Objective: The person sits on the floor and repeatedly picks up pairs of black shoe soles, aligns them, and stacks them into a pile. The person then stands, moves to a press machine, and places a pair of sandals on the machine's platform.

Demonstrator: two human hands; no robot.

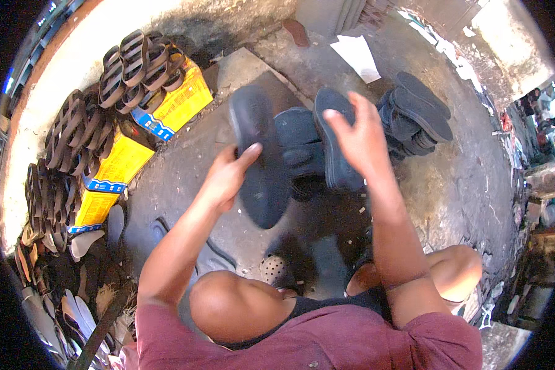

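Observation:
My left hand (pixel 231 176) is closed round the side of a dark sandal (pixel 262 160), its thumb on the broad smooth face; the sandal is raised toward me and slightly blurred. My right hand (pixel 364 132) lies over a second dark sandal (pixel 338 163), thumb and fingers stretched apart, the thumb across its face. Between these two sit dark sandals with wide straps (pixel 299 142), partly hidden. Right of my right hand, a heap of similar sandals (pixel 416 117) rests on the floor.
Brown strappy sandals (pixel 145 61) are piled on yellow boxes (pixel 182 102) along the left wall. Loose soles (pixel 83 243) crowd the lower left. White paper (pixel 357 58) and a brown sole (pixel 296 32) lie farther off. A pale perforated clog (pixel 273 269) is beside my knee.

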